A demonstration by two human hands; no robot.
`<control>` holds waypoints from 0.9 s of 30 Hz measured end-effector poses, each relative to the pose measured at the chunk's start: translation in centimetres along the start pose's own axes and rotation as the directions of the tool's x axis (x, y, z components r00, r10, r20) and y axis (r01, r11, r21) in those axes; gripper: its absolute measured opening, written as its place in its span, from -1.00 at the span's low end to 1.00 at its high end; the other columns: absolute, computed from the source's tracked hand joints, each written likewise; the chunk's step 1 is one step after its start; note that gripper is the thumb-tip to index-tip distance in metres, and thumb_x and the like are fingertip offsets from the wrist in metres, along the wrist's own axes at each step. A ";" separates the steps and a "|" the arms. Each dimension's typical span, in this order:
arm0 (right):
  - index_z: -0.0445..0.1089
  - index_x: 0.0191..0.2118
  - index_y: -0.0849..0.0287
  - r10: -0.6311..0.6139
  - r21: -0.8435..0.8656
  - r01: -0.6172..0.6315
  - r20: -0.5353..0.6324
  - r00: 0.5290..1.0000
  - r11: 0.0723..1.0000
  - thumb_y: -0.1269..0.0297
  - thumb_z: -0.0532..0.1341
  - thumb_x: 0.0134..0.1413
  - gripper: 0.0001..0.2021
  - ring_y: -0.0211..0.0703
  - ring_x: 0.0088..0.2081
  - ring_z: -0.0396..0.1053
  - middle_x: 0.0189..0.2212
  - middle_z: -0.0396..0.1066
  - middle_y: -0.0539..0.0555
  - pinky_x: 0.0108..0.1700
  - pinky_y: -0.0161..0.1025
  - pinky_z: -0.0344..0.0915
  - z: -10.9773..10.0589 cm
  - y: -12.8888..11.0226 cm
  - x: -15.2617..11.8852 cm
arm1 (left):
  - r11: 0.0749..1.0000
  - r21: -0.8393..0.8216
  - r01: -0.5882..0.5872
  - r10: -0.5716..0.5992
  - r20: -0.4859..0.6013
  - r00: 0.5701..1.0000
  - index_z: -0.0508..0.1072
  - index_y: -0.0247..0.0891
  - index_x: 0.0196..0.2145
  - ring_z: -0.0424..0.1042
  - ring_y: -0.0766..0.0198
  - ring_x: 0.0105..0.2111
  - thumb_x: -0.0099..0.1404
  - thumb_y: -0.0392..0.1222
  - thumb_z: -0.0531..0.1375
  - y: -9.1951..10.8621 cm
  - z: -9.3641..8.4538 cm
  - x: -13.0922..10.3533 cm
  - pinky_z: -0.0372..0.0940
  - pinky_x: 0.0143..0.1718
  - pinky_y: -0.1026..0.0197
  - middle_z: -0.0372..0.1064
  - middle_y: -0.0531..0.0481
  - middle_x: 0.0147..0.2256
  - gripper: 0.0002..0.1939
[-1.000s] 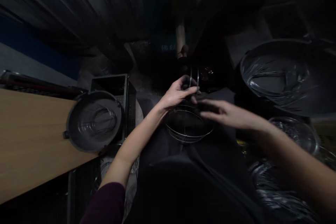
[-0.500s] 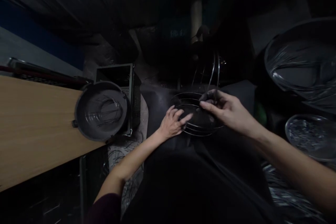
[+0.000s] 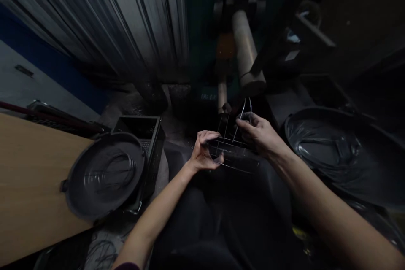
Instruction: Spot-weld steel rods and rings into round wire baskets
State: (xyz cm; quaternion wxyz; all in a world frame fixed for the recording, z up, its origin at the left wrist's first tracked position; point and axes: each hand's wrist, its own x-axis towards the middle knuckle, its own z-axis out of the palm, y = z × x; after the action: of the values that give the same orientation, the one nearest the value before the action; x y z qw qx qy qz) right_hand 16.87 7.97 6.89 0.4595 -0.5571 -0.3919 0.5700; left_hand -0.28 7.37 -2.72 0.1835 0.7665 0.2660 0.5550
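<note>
Left hand, fingers clamped on a wire frame at three o'clock; right hand, fingers pinching bent wire, that frame at seven o'clock.

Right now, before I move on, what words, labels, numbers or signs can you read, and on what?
Pale lettering on the dark green panel: possibly "GB" first; too blurred to read surely.
Small pale patch, right background: no text legible.
Dark plate, left wall: no text legible.
</note>
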 end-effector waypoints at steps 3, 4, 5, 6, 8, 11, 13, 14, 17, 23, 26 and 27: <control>0.24 -0.34 0.15 -0.018 0.021 0.018 -0.019 1.000 1.000 0.06 0.41 -0.29 -0.56 -0.49 -0.73 -0.11 -0.70 0.00 -0.22 -0.71 -0.45 -0.18 -0.3 -0.8 1.5 | 0.999 -0.009 -0.032 0.032 -0.033 0.999 0.00 -0.17 0.05 0.33 0.13 -0.18 -0.05 -0.22 0.22 -1.3 0.6 1.4 0.19 -0.11 -0.04 0.30 -0.10 -0.16 -0.28; 0.25 -0.34 0.16 -0.020 0.022 0.020 -0.025 0.999 1.000 0.06 0.41 -0.31 -0.55 -0.49 -0.73 -0.11 -0.70 0.01 -0.22 -0.71 -0.45 -0.17 -0.4 -1.0 2.0 | 0.999 -0.003 -0.036 0.036 -0.033 0.999 -0.01 -0.17 0.06 0.33 0.12 -0.16 -0.06 -0.23 0.22 -1.7 0.7 1.8 0.19 -0.09 -0.05 0.30 -0.10 -0.15 -0.26; 0.25 -0.34 0.16 -0.021 0.019 0.021 -0.032 0.999 1.000 0.06 0.42 -0.33 -0.55 -0.49 -0.74 -0.10 -0.71 0.02 -0.22 -0.71 -0.46 -0.17 -0.4 -1.1 2.5 | 1.000 0.007 -0.030 0.030 -0.028 0.999 -0.02 -0.17 0.07 0.33 0.11 -0.14 -0.06 -0.23 0.22 -2.0 0.8 2.0 0.19 -0.06 -0.06 0.29 -0.11 -0.14 -0.25; 0.26 -0.34 0.17 -0.020 0.014 0.021 -0.038 0.999 1.000 0.06 0.42 -0.34 -0.54 -0.48 -0.74 -0.09 -0.71 0.05 -0.21 -0.71 -0.46 -0.16 -0.5 -1.3 2.9 | 1.000 0.019 -0.019 0.019 -0.020 1.000 -0.03 -0.18 0.07 0.32 0.09 -0.11 -0.06 -0.24 0.23 -2.4 0.9 2.3 0.19 -0.04 -0.08 0.28 -0.13 -0.12 -0.24; 0.27 -0.35 0.17 -0.018 0.004 0.018 -0.051 0.999 1.000 0.05 0.42 -0.36 -0.54 -0.47 -0.73 -0.05 -0.70 0.12 -0.17 -0.71 -0.46 -0.14 -0.5 -1.4 3.7 | 0.999 0.033 0.020 -0.020 -0.002 1.000 -0.04 -0.19 0.07 0.32 0.07 -0.08 -0.07 -0.24 0.23 -2.9 1.0 2.6 0.20 -0.01 -0.09 0.26 -0.15 -0.10 -0.23; 0.26 -0.38 0.17 -0.019 0.016 0.020 -0.058 0.998 1.000 0.06 0.43 -0.42 -0.53 -0.47 -0.72 -0.01 -0.67 0.19 -0.14 -0.71 -0.46 -0.11 -0.5 -1.5 4.8 | 0.998 -0.002 0.070 -0.070 0.004 0.998 -0.03 -0.21 0.07 0.34 0.08 -0.08 -0.06 -0.28 0.24 -3.3 1.0 3.1 0.26 -0.04 -0.04 0.24 -0.17 -0.09 -0.24; 0.26 -0.37 0.17 -0.024 0.030 0.026 -0.056 0.998 0.999 0.07 0.44 -0.45 -0.51 -0.45 -0.71 0.03 -0.67 0.20 -0.14 -0.71 -0.46 -0.09 -0.5 -1.5 5.5 | 0.997 -0.031 0.069 -0.069 -0.007 0.998 -0.02 -0.21 0.08 0.34 0.08 -0.08 -0.06 -0.29 0.24 -3.4 0.8 3.7 0.30 -0.06 -0.01 0.23 -0.18 -0.07 -0.23; 0.27 -0.37 0.16 -0.029 0.033 0.031 -0.056 0.998 0.999 0.08 0.44 -0.47 -0.51 -0.44 -0.71 0.05 -0.67 0.20 -0.13 -0.70 -0.46 -0.07 -0.5 -1.5 5.8 | 0.998 -0.026 0.056 -0.057 -0.011 0.998 -0.01 -0.22 0.09 0.33 0.08 -0.07 -0.06 -0.29 0.25 -3.4 0.6 4.1 0.30 -0.06 0.00 0.22 -0.18 -0.06 -0.22; 0.27 -0.40 0.17 -0.040 0.019 0.042 -0.073 0.997 0.999 0.08 0.45 -0.51 -0.51 -0.43 -0.70 0.05 -0.69 0.19 -0.13 -0.70 -0.44 -0.05 -0.6 -1.4 6.7 | 1.000 0.014 0.022 -0.022 0.000 1.000 0.00 -0.22 0.11 0.31 0.08 -0.06 -0.07 -0.27 0.26 -3.6 0.2 5.1 0.30 -0.04 -0.01 0.22 -0.15 -0.06 -0.19; 0.25 -0.44 0.16 -0.062 0.027 0.065 -0.102 0.993 0.998 0.10 0.46 -0.51 -0.53 -0.44 -0.69 0.07 -0.67 0.17 -0.15 -0.68 -0.46 0.03 -0.8 -0.5 8.0 | 0.999 -0.012 0.044 -0.043 0.074 0.996 -0.04 -0.16 0.14 0.38 0.09 -0.11 -0.07 -0.26 0.29 -4.5 0.1 5.7 0.29 -0.03 -0.06 0.24 -0.12 -0.06 -0.14; 0.25 -0.45 0.17 -0.067 0.073 0.076 -0.119 0.991 0.994 0.18 0.44 -0.40 -0.61 -0.47 -0.70 0.02 -0.69 0.11 -0.17 -0.69 -0.50 0.01 -0.7 -0.4 8.1 | 0.998 -0.031 0.054 -0.051 0.098 0.994 -0.04 -0.17 0.14 0.39 0.09 -0.13 -0.06 -0.25 0.29 -4.6 0.0 5.7 0.29 -0.04 -0.06 0.27 -0.12 -0.10 -0.15; 0.24 -0.46 0.17 -0.065 0.109 0.080 -0.135 0.989 0.991 0.20 0.42 -0.35 -0.64 -0.48 -0.71 -0.01 -0.70 0.09 -0.18 -0.70 -0.51 -0.03 -0.8 -0.5 8.0 | 0.998 -0.039 0.057 -0.053 0.101 0.994 -0.04 -0.18 0.13 0.39 0.10 -0.13 -0.06 -0.26 0.29 -4.5 -0.1 5.8 0.30 -0.05 -0.04 0.26 -0.12 -0.10 -0.15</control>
State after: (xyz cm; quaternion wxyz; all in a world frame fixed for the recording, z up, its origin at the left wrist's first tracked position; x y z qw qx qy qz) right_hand 18.01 15.75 5.12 0.5360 -0.5513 -0.3477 0.5365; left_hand 0.12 14.48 -0.95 0.2278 0.7816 0.2658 0.5163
